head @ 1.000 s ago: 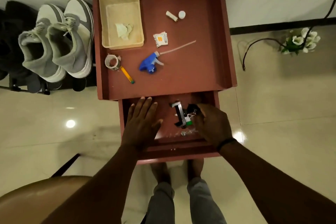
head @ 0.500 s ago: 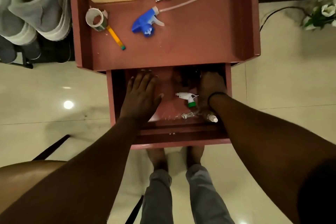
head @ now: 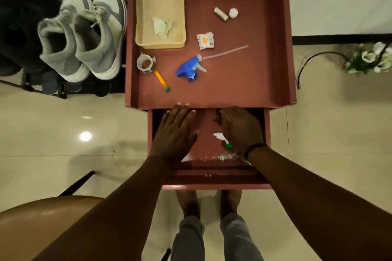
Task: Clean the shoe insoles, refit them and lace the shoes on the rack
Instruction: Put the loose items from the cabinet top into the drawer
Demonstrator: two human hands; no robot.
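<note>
Head view change: right hand [head: 239, 127] has reached deeper into the drawer [head: 267, 133]; its grip is hidden.
Left hand [head: 176, 131]: stays flat, fingers straight.
Meaning: still hunting cleaning supplies; sneakers [head: 84, 34] untouched.

No text, brand, number or sign can be read anywhere in the view. The only thing that carries print is the small white sachet [head: 205, 40] lying a little above the middle of the frame on the red surface [head: 244, 82]; it has an orange patch and some dark lines of print, but these are too small and blurred to make out. The tape roll [head: 145, 63] left of centre shows a dark patterned band on its outer side, and whether that is lettering cannot be told.
</note>
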